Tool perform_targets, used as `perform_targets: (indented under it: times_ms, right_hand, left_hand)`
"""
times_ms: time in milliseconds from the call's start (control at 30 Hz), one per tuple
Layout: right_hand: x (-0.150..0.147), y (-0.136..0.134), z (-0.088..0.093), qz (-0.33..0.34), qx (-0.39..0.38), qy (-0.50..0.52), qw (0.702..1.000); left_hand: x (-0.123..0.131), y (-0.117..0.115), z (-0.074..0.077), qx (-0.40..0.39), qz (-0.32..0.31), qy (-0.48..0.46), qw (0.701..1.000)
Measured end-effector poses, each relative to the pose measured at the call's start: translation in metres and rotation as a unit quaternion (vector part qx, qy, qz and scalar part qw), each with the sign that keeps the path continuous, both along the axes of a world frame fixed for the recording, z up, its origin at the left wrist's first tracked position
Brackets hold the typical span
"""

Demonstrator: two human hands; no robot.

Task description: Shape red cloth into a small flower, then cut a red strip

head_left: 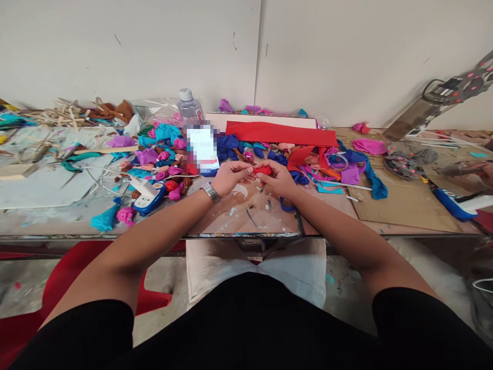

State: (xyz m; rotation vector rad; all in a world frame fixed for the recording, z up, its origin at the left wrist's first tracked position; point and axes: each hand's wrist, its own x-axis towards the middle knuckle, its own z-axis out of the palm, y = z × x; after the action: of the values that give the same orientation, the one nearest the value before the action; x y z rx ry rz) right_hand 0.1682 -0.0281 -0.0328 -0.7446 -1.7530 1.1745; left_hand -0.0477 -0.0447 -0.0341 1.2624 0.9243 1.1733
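A small bunched piece of red crepe paper (pixel 263 170) is between my two hands, just above the table. My right hand (pixel 279 180) is closed around it, thumb and fingers pinching. From the other side my left hand (pixel 231 179), with a metal watch on the wrist, is closed too, its fingertips pressed to the paper's left end. The fingers hide part of the piece. Behind the hands lies a long red crepe paper strip (pixel 281 134). A lit phone (pixel 203 146), partly blurred out, stands just left of them.
Rolled paper flowers and coloured scraps (pixel 164 136) crowd the left. A blue-and-white power strip (pixel 149 199) with a plugged-in charger lies nearer me. A clear bottle (pixel 188 107) stands behind the phone. On the right are cardboard (pixel 408 205), a tape roll (pixel 339 161) and a dark bottle (pixel 414 113).
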Motion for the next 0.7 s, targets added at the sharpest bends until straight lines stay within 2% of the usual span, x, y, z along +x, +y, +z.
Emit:
perform_targets:
  times_ms: [700]
  right_hand:
    - [-0.0004, 0.0009, -0.002, 0.001, 0.016, 0.002, 1.0]
  left_hand:
    - [0.0003, -0.0002, 0.0004, -0.011, 0.002, -0.038, 0.999]
